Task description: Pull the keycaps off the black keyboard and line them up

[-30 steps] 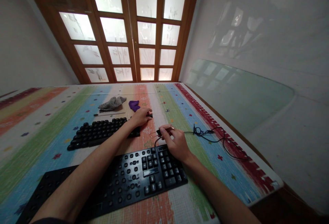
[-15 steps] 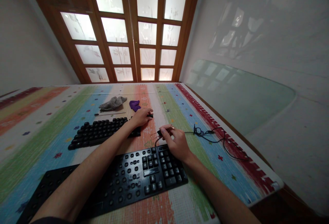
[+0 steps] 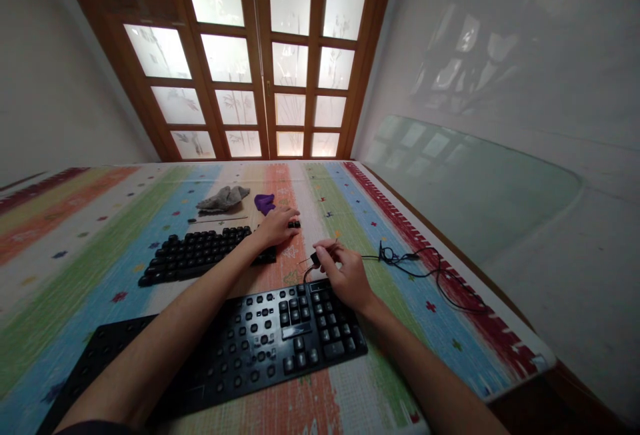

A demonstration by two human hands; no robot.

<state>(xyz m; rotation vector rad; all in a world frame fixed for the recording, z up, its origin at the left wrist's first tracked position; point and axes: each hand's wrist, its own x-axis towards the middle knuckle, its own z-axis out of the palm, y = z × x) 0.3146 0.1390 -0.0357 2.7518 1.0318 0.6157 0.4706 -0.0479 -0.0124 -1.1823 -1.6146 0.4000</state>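
Note:
My left hand [image 3: 280, 225] reaches over the far side of the table. Its thumb and fingers close around small black keycaps [image 3: 296, 224] at the right end of the loose ones. Nearer to me, my right hand [image 3: 346, 276] pinches a small black tool with thin wires, which looks like a wire keycap puller [image 3: 315, 259]. That hand is just above the top right corner of a black keyboard [image 3: 240, 338]. Bare switches show over much of the board, while keycaps remain on its right part. My left forearm hides part of the keyboard.
Removed black keycaps [image 3: 195, 252] lie in rows beyond the keyboard. Behind them are a thin dark stick [image 3: 217, 220], a grey cloth [image 3: 224, 199] and a purple cloth [image 3: 265, 203]. A black cable [image 3: 420, 265] loops toward the table's right edge, near the wall.
The view has shifted slightly. My left hand stays at the keycaps with its fingers slightly moved, and my right hand keeps its pinch on the puller.

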